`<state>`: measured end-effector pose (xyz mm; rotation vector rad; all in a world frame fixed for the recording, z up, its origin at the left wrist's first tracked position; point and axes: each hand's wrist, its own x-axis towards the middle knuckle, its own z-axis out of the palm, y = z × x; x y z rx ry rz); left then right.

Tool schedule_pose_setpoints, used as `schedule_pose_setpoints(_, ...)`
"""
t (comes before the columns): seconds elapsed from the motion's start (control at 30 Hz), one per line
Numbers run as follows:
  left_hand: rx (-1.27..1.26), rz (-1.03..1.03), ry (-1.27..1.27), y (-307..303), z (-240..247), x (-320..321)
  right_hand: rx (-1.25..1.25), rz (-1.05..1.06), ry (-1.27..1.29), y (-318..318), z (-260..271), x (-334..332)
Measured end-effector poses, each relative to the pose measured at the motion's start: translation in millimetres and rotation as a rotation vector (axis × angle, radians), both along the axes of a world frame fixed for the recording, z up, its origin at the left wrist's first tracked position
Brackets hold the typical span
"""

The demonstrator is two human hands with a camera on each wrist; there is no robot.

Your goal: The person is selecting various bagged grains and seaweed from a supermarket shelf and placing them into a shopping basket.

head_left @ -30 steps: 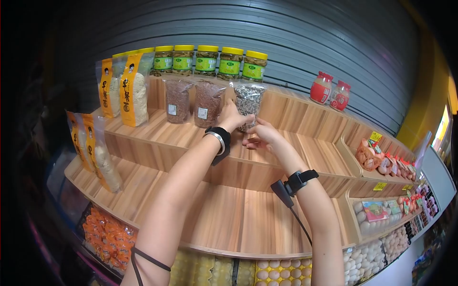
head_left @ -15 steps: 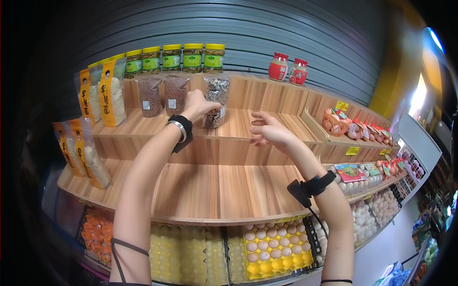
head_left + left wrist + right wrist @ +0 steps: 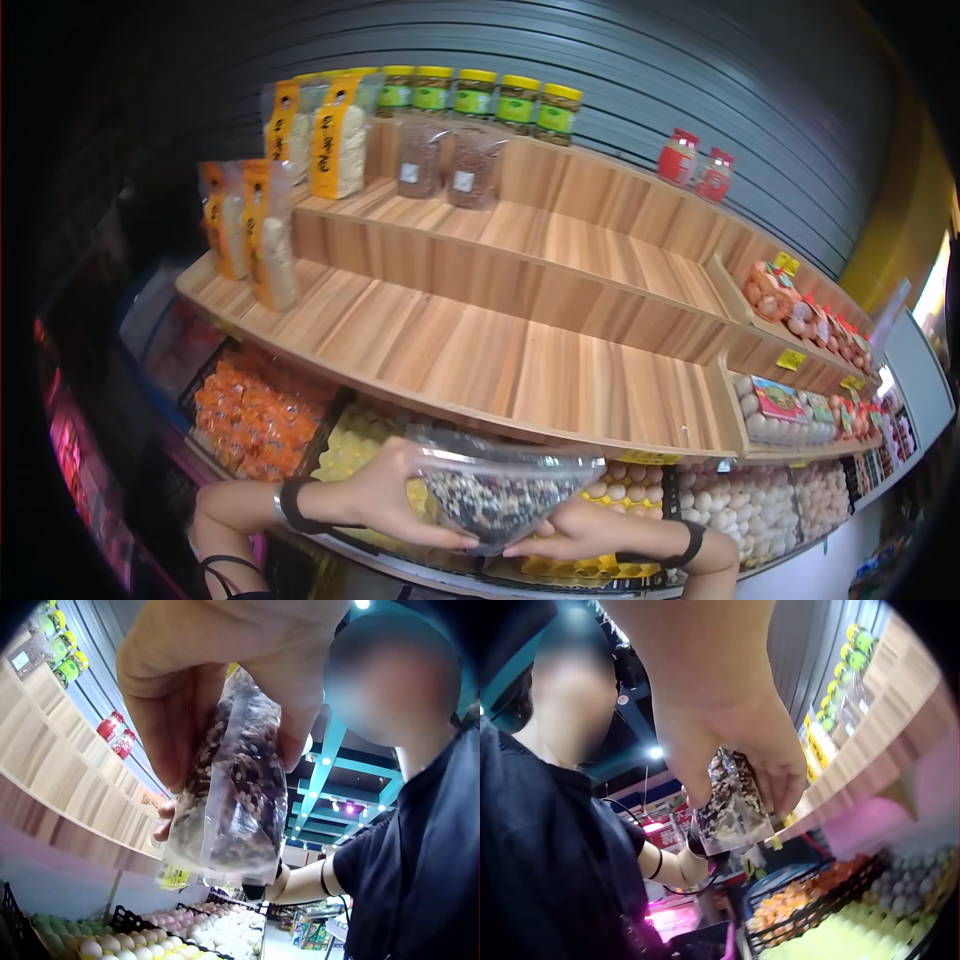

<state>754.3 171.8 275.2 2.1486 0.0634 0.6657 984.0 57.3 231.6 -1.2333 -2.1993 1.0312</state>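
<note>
Your left grip [image 3: 385,497] and right grip [image 3: 568,531] both hold one clear plastic bag [image 3: 497,490]. It is low in front of you, and in the head view it sits under the front edge of the lowest shelf, in front of the egg trays [image 3: 705,497]. The left grip cups the bag's left end, with fingers curled beneath. The right grip takes the lower right corner from below. Each wrist view shows thumb and fingers closed onto the film, with the bag squeezed flat between them.

The bag is a soft, glossy, crinkled pouch lying sideways. Its slack upper part sags, and its belly is packed with small speckled grains, dark and pale mixed. A black strap [image 3: 292,503] circles your left wrist.

The shelves [image 3: 520,370] are stepped boards of light wood with a straight grain. On the upper step two more clear pouches [image 3: 447,165] of reddish-brown grain stand upright, well apart from your bag. Above them, round jars [image 3: 478,95] with yellow lids and green labels line the top ledge, and two red-capped jars [image 3: 697,168] stand farther right. Tall clear packets [image 3: 335,140] with orange-yellow label strips stand at the left. Lower left, small orange wrappers [image 3: 245,420] fill a dark crate. A ribbed grey shutter [image 3: 650,70] forms the back wall.
</note>
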Motion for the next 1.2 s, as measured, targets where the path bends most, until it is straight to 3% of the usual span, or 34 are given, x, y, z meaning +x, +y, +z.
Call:
schedule_pose_setpoints(0.07, -0.036, 0.100, 0.045, -23, -38, -31, 0.097, 0.119, 0.157, -8, -32, -26)
schedule_pose_setpoints(0.17, -0.124, 0.259, 0.057, -51, -101, -73, -0.097, 0.146, 0.265, -7, -75, -60)
schedule_pose_setpoints(0.2, -0.179, 0.327, 0.084, -62, -118, -87, -0.290, 0.131, 0.227, -11, -90, -69)
schedule_pose_setpoints(0.23, -0.218, 0.423, 0.059, -75, -136, -100, -0.188, 0.154, 0.138, -11, -99, -80)
schedule_pose_setpoints(0.27, -0.447, 0.470, 0.127, -91, -161, -113, -0.069, 0.179, 0.058, -9, -108, -92)
schedule_pose_setpoints(0.3, -0.528, 0.505, -0.005, -106, -177, -123, -0.212, 0.196, 0.138, -8, -119, -104)
schedule_pose_setpoints(0.4, -0.883, 0.568, -0.229, -149, -229, -150, -0.162, 0.340, 0.024, -5, -141, -141)
schedule_pose_setpoints(0.47, -0.850, 0.608, -0.313, -162, -235, -176, -0.148, 0.381, -0.185, -5, -156, -165)
schedule_pose_setpoints(0.53, -0.559, 0.693, -0.230, -166, -247, -212, 0.036, 0.517, -0.206, 1, -165, -199)
schedule_pose_setpoints(0.57, -0.559, 0.727, -0.188, -171, -250, -228, -0.020, 0.533, -0.131, 6, -153, -226)
schedule_pose_setpoints(0.6, -0.557, 0.754, -0.146, -175, -252, -249, -0.229, 0.501, -0.159, 8, -152, -247)
schedule_pose_setpoints(0.63, -0.629, 0.797, -0.252, -179, -249, -266, -0.228, 0.513, -0.150, 11, -153, -271)
schedule_pose_setpoints(0.67, -0.658, 0.811, -0.131, -182, -251, -291, -0.225, 0.523, -0.143, 14, -156, -296)
schedule_pose_setpoints(0.73, -0.622, 1.001, -0.184, -190, -249, -336, -0.337, 0.491, -0.057, 14, -156, -348)
schedule_pose_setpoints(0.83, -0.822, 1.063, -0.264, -203, -239, -400, -0.568, 0.563, 0.070, 25, -169, -431)
schedule_pose_setpoints(0.9, -0.823, 1.223, -0.260, -211, -246, -426, -0.745, 0.517, 0.214, 27, -180, -482)
schedule_pose_setpoints(1.0, -0.988, 1.329, -0.454, -215, -265, -452, -0.923, 0.396, 0.312, 31, -201, -542)
schedule_pose_setpoints(1.1, -1.099, 1.362, -0.535, -211, -273, -480, -0.840, 0.408, 0.261, 39, -202, -584)
schedule_pose_setpoints(1.2, -1.356, 1.371, -0.482, -208, -281, -507, -1.049, 0.286, 0.201, 56, -216, -614)
